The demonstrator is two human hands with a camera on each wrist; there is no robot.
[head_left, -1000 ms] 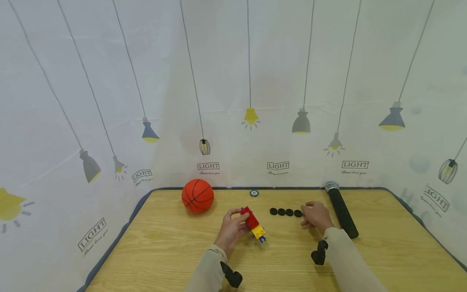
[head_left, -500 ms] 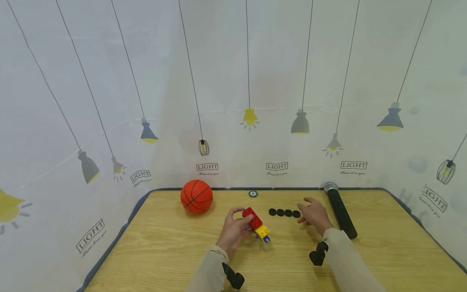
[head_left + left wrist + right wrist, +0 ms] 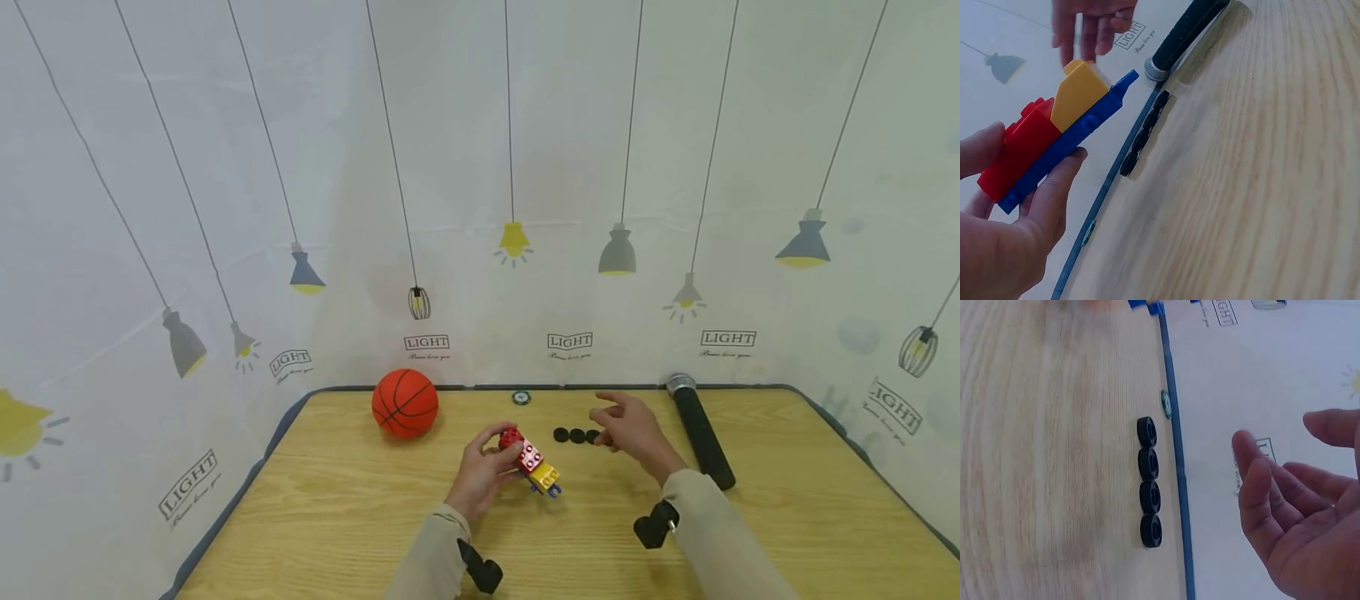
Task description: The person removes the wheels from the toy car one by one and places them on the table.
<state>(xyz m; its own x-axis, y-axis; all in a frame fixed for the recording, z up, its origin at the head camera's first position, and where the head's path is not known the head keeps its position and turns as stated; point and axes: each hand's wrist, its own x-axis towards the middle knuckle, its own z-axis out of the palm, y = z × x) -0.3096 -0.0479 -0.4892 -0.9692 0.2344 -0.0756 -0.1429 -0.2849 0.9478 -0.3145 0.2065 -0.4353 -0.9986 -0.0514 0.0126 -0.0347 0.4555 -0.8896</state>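
Note:
My left hand (image 3: 480,477) grips a toy block vehicle (image 3: 527,457), with the thumb on its red studded block and fingers beneath. In the left wrist view, the toy shows a red block (image 3: 1022,144), a sloped yellow block (image 3: 1079,90) and a long blue base (image 3: 1066,147). My right hand (image 3: 636,429) hovers over the right end of a row of black toy wheels (image 3: 577,435), fingers spread and loosely bent, holding nothing. The right wrist view shows several wheels (image 3: 1149,464) standing apart from that hand's fingers.
An orange-red mini basketball (image 3: 405,403) sits at the back left of the wooden table (image 3: 337,517). A small round chip (image 3: 521,398) lies by the back edge. To the right of my right hand lies a black microphone (image 3: 703,437) with a silver head. A printed curtain (image 3: 480,167) hangs behind.
My right hand has risen and moved left from beside the wheel row to above its right end. The left hand has shifted the toy slightly right and tilted it, its studs now facing me more.

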